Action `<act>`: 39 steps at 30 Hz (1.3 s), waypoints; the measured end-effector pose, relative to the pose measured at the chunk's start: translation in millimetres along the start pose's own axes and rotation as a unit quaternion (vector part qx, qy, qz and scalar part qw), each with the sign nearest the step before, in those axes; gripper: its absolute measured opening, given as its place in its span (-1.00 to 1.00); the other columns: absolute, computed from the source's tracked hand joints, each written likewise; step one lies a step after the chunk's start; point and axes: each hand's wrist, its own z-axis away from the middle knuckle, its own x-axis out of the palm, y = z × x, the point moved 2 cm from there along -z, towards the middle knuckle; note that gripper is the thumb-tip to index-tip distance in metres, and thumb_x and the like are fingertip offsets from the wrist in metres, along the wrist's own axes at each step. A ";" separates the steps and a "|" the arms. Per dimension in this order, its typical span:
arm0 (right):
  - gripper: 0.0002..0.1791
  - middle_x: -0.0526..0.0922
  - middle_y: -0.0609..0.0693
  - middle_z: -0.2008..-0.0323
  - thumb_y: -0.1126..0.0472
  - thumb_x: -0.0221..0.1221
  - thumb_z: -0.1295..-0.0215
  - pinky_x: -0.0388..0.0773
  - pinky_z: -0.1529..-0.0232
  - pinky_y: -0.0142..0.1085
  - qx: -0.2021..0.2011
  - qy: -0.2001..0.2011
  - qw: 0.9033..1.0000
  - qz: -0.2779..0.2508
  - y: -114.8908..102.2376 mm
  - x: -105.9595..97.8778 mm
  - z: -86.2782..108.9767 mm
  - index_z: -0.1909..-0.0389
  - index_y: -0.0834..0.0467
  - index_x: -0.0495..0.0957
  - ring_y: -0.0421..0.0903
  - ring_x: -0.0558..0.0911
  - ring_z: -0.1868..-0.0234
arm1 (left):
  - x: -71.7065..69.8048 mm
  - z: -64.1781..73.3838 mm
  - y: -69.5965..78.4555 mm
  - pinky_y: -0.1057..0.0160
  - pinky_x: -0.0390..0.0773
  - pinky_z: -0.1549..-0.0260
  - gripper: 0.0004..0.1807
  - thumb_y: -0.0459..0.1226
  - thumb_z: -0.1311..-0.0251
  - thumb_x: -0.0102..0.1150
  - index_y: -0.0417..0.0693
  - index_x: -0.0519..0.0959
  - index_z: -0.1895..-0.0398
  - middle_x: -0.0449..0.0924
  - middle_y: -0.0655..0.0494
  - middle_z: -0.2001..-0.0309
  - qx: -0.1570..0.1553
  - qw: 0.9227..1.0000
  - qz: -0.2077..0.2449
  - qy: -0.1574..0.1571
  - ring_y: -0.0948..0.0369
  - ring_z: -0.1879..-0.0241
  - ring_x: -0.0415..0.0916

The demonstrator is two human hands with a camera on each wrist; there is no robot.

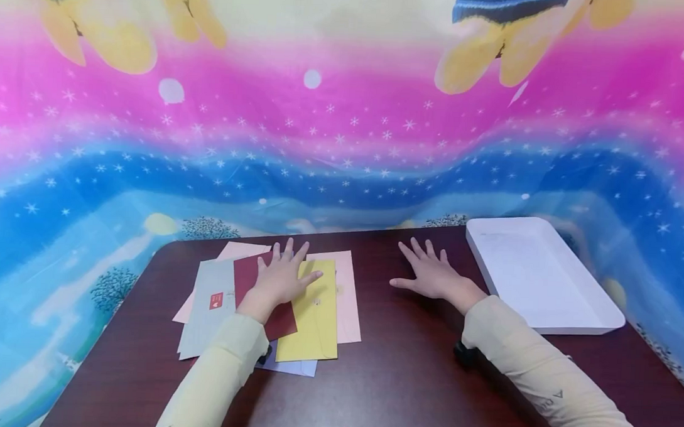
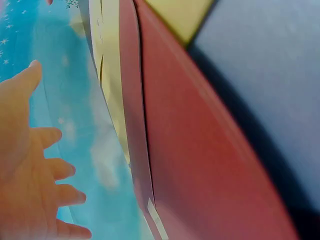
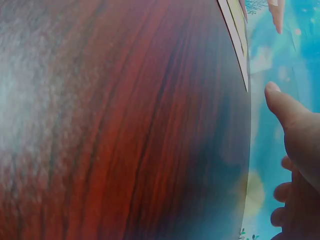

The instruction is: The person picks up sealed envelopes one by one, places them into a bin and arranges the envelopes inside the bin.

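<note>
My left hand [image 1: 283,279] is spread with straight fingers over a loose pile of envelopes. Below it lie a dark red envelope [image 1: 278,321] and a yellow envelope [image 1: 318,326]. A grey envelope [image 1: 202,322] with a small red label is on the pile's left, a pink envelope [image 1: 348,302] on its right. Part of a lilac envelope [image 1: 302,367] shows at the near edge. In the left wrist view the hand appears apart from the red envelope [image 2: 190,140]. My right hand [image 1: 433,276], fingers also spread and holding nothing, is over the table between the pile and a white tray [image 1: 541,327].
The dark wooden table [image 1: 392,391] has its far edge close to a colourful printed cloth [image 1: 344,144]. The shallow tray stands at the right, its raised rim just beyond the right forearm. Another pink envelope [image 1: 244,250] sticks out behind the pile.
</note>
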 end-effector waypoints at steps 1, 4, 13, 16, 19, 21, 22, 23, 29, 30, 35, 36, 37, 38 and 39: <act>0.08 -0.17 0.36 -0.59 -0.33 0.17 -0.39 -0.28 -0.40 0.42 0.001 -0.003 1.000 0.001 0.9 -0.3 0.4 -0.65 0.17 -0.10 0.47 -0.23 -0.54 | -0.7 0.6 -0.4 -0.49 -0.23 -0.36 -0.04 0.33 -0.37 -0.03 0.15 -0.05 -0.68 -0.25 -0.17 -0.64 0.001 1.000 0.003 0.002 -0.27 -0.57 -0.38; 0.05 -0.13 0.37 -0.59 -0.31 0.16 -0.41 -0.24 -0.41 0.41 0.003 -0.010 1.000 0.004 4.4 -1.4 2.1 -0.65 0.18 -0.07 0.48 -0.19 -0.53 | -2.3 2.0 -1.9 -0.46 -0.19 -0.38 -0.07 0.31 -0.39 -0.03 0.13 0.01 -0.67 -0.19 -0.16 -0.64 0.005 1.000 0.009 0.005 -0.27 -0.57 -0.32; -0.02 0.02 0.39 -0.56 -0.25 0.17 -0.43 -0.09 -0.44 0.33 -0.005 -0.022 1.000 -0.001 6.8 -9.1 11.6 -0.62 0.23 0.03 0.48 -0.01 -0.51 | -6.4 6.2 -2.7 -0.40 0.04 -0.37 -0.12 0.27 -0.41 0.00 -0.01 0.18 -0.62 0.03 -0.17 -0.59 0.020 1.000 -0.001 0.012 -0.25 -0.54 -0.04; -0.04 0.06 0.38 -0.55 -0.23 0.18 -0.44 -0.03 -0.45 0.30 -0.010 -0.024 1.000 -0.001 4.8 -11.2 14.8 -0.61 0.24 0.06 0.45 0.06 -0.51 | -7.5 8.3 -2.3 -0.40 0.12 -0.34 -0.13 0.27 -0.40 0.02 -0.05 0.22 -0.59 0.10 -0.17 -0.57 0.029 0.999 0.000 0.014 -0.24 -0.53 0.01; -0.07 0.10 0.36 -0.54 -0.21 0.18 -0.45 0.05 -0.44 0.27 -0.012 -0.027 1.000 -0.002 2.3 -13.8 18.8 -0.60 0.23 0.10 0.40 0.12 -0.51 | -8.1 10.8 -3.9 -0.39 0.23 -0.30 -0.15 0.25 -0.41 0.04 -0.08 0.27 -0.57 0.18 -0.18 -0.54 0.039 0.999 -0.011 0.012 -0.20 -0.51 0.09; -0.11 0.14 0.36 -0.53 -0.19 0.19 -0.45 0.11 -0.42 0.25 -0.015 -0.027 1.000 -0.002 1.1 -15.9 21.5 -0.59 0.23 0.14 0.37 0.16 -0.50 | -9.5 12.5 -5.0 -0.35 0.33 -0.25 -0.17 0.23 -0.41 0.05 -0.09 0.30 -0.55 0.24 -0.18 -0.51 0.046 0.999 -0.021 0.013 -0.16 -0.49 0.16; -0.12 0.16 0.35 -0.52 -0.17 0.20 -0.46 0.15 -0.42 0.25 -0.016 -0.026 1.000 0.000 1.1 -16.9 22.8 -0.58 0.23 0.16 0.36 0.18 -0.49 | -10.6 13.4 -5.6 -0.32 0.38 -0.23 -0.18 0.22 -0.41 0.07 -0.10 0.33 -0.53 0.28 -0.18 -0.49 0.050 0.998 -0.024 0.015 -0.15 -0.47 0.21; -0.14 0.18 0.35 -0.51 -0.15 0.21 -0.46 0.17 -0.41 0.24 -0.017 -0.025 1.000 0.002 1.1 -18.0 24.2 -0.57 0.23 0.18 0.35 0.20 -0.49 | -11.9 14.3 -6.1 -0.29 0.43 -0.20 -0.20 0.21 -0.41 0.08 -0.11 0.36 -0.51 0.32 -0.19 -0.47 0.052 0.998 -0.025 0.018 -0.15 -0.44 0.27; -0.24 0.30 0.36 -0.45 -0.03 0.24 -0.46 0.24 -0.38 0.22 -0.027 -0.011 0.999 0.014 3.3 -24.2 32.4 -0.52 0.25 0.28 0.32 0.29 -0.45 | -18.6 17.2 -6.0 -0.18 0.52 -0.15 -0.30 0.14 -0.37 0.20 -0.13 0.51 -0.39 0.54 -0.16 -0.30 0.056 0.998 0.007 0.029 -0.12 -0.26 0.49; -0.25 0.32 0.35 -0.44 -0.02 0.24 -0.46 0.25 -0.38 0.21 -0.029 -0.009 0.999 0.013 3.9 -25.0 34.2 -0.51 0.26 0.29 0.32 0.30 -0.44 | -18.9 17.4 -5.5 -0.16 0.54 -0.14 -0.32 0.13 -0.37 0.21 -0.12 0.53 -0.38 0.57 -0.16 -0.26 0.056 0.998 0.014 0.028 -0.11 -0.23 0.53; -0.31 0.42 0.32 -0.38 0.06 0.27 -0.45 0.32 -0.33 0.21 -0.041 0.017 0.999 0.000 5.3 -29.3 44.3 -0.48 0.27 0.34 0.30 0.39 -0.39 | -20.1 20.3 -5.0 -0.04 0.63 0.04 -0.38 0.08 -0.34 0.28 -0.11 0.60 -0.31 0.74 -0.07 0.07 0.050 0.998 0.039 0.018 -0.01 0.08 0.65; -0.32 0.44 0.32 -0.37 0.07 0.27 -0.44 0.34 -0.32 0.21 -0.045 0.025 0.999 0.000 5.5 -29.9 46.2 -0.47 0.27 0.36 0.30 0.41 -0.38 | -20.1 21.1 -5.2 -0.03 0.63 0.05 -0.39 0.07 -0.32 0.30 -0.11 0.61 -0.30 0.75 -0.06 0.08 0.048 0.998 0.043 0.017 0.00 0.09 0.65; -0.33 0.46 0.32 -0.35 0.08 0.27 -0.44 0.35 -0.31 0.21 -0.049 0.033 0.998 -0.001 5.8 -30.7 48.0 -0.45 0.27 0.37 0.30 0.42 -0.36 | -19.9 21.9 -6.0 -0.02 0.63 0.05 -0.40 0.05 -0.31 0.31 -0.11 0.61 -0.28 0.75 -0.06 0.08 0.046 0.998 0.046 0.016 0.01 0.08 0.65; -0.35 0.47 0.32 -0.34 0.09 0.28 -0.43 0.36 -0.30 0.21 -0.053 0.041 0.998 -0.001 6.1 -31.6 49.7 -0.44 0.27 0.39 0.30 0.44 -0.35 | -19.6 22.5 -6.7 -0.02 0.63 0.03 -0.41 0.04 -0.30 0.33 -0.11 0.63 -0.27 0.73 -0.05 0.00 0.046 0.998 0.047 0.019 0.02 0.04 0.64; -0.36 0.49 0.31 -0.33 0.10 0.28 -0.43 0.37 -0.30 0.21 -0.056 0.049 0.997 -0.001 6.8 -32.6 51.3 -0.43 0.28 0.40 0.30 0.45 -0.35 | -19.0 23.0 -7.8 -0.02 0.64 0.05 -0.42 0.03 -0.30 0.34 -0.11 0.63 -0.26 0.73 -0.07 -0.01 0.045 0.998 0.051 0.016 -0.02 0.08 0.65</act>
